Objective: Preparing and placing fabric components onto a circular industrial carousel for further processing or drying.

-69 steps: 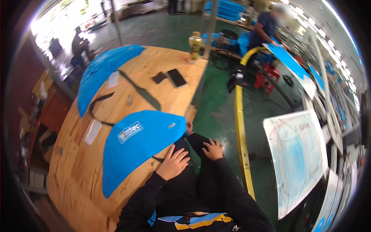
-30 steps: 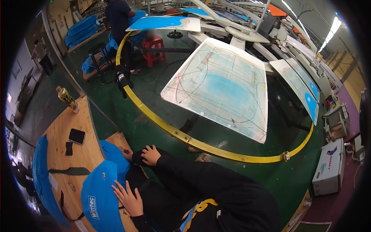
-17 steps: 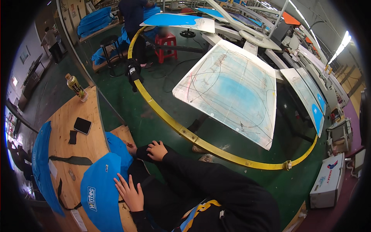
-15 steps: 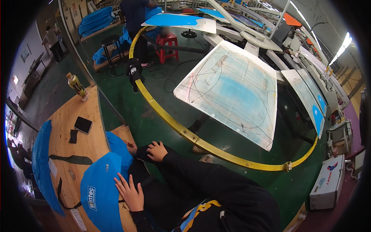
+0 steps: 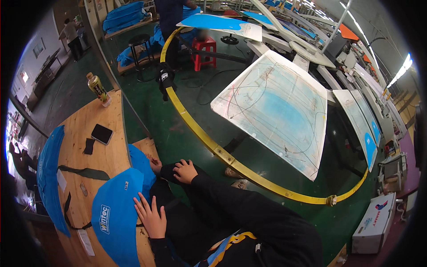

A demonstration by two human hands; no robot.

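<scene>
And we're seeing the view swinging well round to the right: the worktop [image 5: 113, 153] that was filling the middle a couple of seconds ago is now sitting at the left, while a big pale board [image 5: 275, 111] and a curved yellow rail [image 5: 209, 146] are taking centre stage. The blue fabric piece [image 5: 114, 218] is lying on the worktop's near edge, its printed side showing. We're watching the left hand [image 5: 152, 219]: it was resting just beside that piece, and now its fingertips are overlapping the edge. Its grip is spread, fingers fanning flat, pinching nothing; whether it's pressing down, we cannot tell. The right hand [image 5: 185, 171] is resting on the black-clad leg [image 5: 170, 172], its grip loosely spread too and holding nothing. So, by our judgement, the handling is pausing: the blue piece is getting a light touch at most, and nothing is being lifted. Behind it, a second blue piece [image 5: 50, 178] is lying at the far left, and between them we're spotting a dark strap [image 5: 84, 172], with a phone [image 5: 102, 134] and a bottle [image 5: 98, 90] sitting farther up.
</scene>
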